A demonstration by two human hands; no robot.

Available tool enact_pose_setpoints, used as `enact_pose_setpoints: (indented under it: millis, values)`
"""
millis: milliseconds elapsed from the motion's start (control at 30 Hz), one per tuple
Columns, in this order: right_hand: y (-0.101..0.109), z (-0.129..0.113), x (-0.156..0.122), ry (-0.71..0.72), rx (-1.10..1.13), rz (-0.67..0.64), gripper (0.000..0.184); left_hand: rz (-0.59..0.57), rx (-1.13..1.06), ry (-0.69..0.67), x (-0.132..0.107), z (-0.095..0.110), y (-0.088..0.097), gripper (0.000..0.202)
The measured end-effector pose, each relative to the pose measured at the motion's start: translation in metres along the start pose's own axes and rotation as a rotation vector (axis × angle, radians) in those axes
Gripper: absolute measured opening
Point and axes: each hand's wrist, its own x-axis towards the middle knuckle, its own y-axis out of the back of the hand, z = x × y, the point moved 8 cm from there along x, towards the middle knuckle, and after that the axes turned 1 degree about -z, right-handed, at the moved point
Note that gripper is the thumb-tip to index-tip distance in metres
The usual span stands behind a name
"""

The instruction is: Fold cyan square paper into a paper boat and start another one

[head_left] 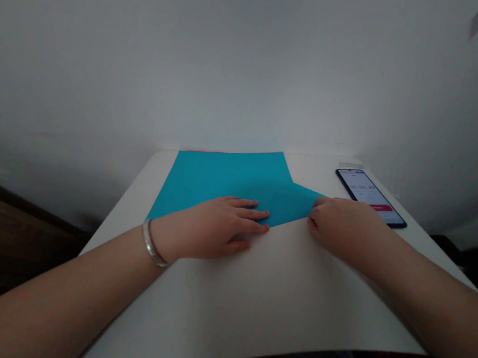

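Note:
A sheet of blue paper point(217, 176) lies on the white table, its near right part forming a flap that points to the right. My left hand point(226, 227) rests flat over the paper's near edge, fingers spread and pointing right. A silver bangle point(152, 244) circles the left wrist. With fingers curled, my right hand point(338, 223) pinches the tip of the flap at the right. The fingertips of that hand are partly hidden, and the paper's corner goes out of sight under them.
A phone point(368, 192) with a lit timer screen lies beyond my right hand, near the table's right edge. The white table point(276, 300) meets a pale wall point(254, 59) at the back. Brown wood point(10, 232) stands at the left.

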Motion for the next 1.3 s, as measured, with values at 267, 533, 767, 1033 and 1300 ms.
enact_pose_setpoints:
  millis: [267, 533, 767, 1033, 1300]
  values:
    - [-0.013, 0.002, 0.007, 0.04, -0.028, -0.021, 0.032, 0.001, 0.061, 0.011, -0.001, 0.005, 0.003, 0.033]
    - [-0.011, 0.008, 0.007, -0.036, -0.043, -0.016, 0.033, 0.021, 0.105, 0.025, 0.001, 0.011, 0.008, 0.032]
    - [-0.004, 0.001, 0.003, -0.029, -0.075, 0.003, 0.032, 0.052, 0.053, 0.059, 0.0, 0.007, 0.009, 0.033]
    - [-0.003, 0.001, 0.001, -0.066, -0.037, 0.085, 0.031, 0.059, 0.014, 0.086, 0.002, 0.008, 0.013, 0.031]
    - [-0.006, 0.02, 0.008, -0.235, -0.012, 0.045, 0.031, 0.129, 0.051, 0.101, 0.003, 0.006, 0.011, 0.029]
